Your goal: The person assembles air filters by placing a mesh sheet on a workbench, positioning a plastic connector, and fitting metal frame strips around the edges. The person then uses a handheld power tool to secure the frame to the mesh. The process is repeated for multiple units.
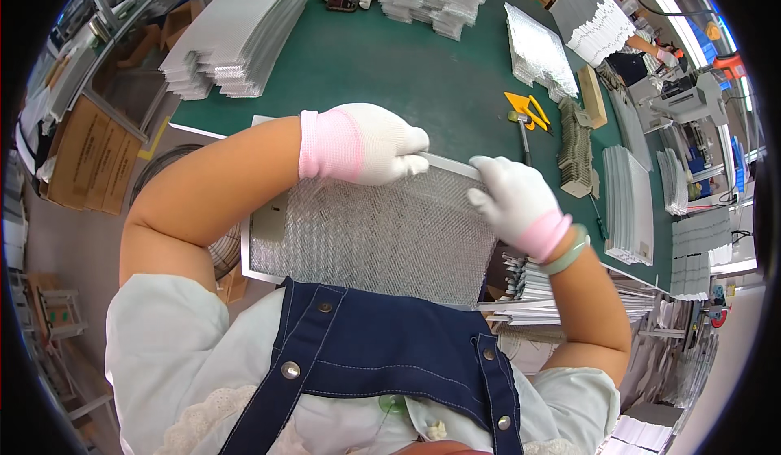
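A silvery metal mesh filter panel (pixel 374 231) lies in front of my chest, tilted across the near table edge. A pale metal frame strip (pixel 443 162) runs along its far edge, and framing also shows on its left side. My left hand (pixel 370 143), in a white knit glove with a pink cuff, is closed with fingers and thumb pinching the far strip near its middle. My right hand (pixel 517 203), gloved the same way, grips the strip near the far right corner. A small grey plate (pixel 271 219) sits at the panel's left end. My apron hides the near edge.
The green table (pixel 382 65) holds stacked mesh sheets (pixel 236 36) at far left and more at the back. A hammer (pixel 523 134), yellow-handled pliers (pixel 537 113) and a row of metal pieces (pixel 576 150) lie to the right. Long frame strips (pixel 626 203) stand beyond. Cardboard boxes (pixel 89 154) are left.
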A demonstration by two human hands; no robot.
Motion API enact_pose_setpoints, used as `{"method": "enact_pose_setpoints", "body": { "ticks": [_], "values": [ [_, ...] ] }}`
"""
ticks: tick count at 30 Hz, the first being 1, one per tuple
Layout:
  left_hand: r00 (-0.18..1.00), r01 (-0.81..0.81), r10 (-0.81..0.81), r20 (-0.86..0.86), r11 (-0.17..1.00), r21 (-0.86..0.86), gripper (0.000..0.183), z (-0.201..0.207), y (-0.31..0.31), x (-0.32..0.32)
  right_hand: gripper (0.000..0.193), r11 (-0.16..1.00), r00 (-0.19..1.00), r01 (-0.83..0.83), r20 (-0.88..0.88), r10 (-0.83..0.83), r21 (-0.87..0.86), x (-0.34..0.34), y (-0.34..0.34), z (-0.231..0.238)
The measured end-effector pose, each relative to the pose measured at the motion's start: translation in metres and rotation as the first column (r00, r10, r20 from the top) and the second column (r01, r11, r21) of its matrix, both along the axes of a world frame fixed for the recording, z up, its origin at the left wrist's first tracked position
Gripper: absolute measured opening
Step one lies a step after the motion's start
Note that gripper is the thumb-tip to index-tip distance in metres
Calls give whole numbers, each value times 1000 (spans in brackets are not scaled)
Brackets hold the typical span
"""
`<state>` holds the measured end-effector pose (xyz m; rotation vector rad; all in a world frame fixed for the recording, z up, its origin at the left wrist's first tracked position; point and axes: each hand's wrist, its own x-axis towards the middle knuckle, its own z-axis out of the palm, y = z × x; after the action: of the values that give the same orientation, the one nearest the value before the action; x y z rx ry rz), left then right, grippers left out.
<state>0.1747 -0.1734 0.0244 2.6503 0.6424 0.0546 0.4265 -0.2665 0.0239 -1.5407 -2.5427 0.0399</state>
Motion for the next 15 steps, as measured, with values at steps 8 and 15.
{"method": "enact_pose_setpoints", "body": {
  "ticks": [8,15],
  "values": [
    [965,-213,250,72,918,-334,29,27,18,-39,46,878,969,39,-233,83,478,13,-33,23],
    [485,-211,456,746,889,-406,24,-7,44,-15,54,954,280,272,-959,47,127,9,-3,-13]
  ]
}}
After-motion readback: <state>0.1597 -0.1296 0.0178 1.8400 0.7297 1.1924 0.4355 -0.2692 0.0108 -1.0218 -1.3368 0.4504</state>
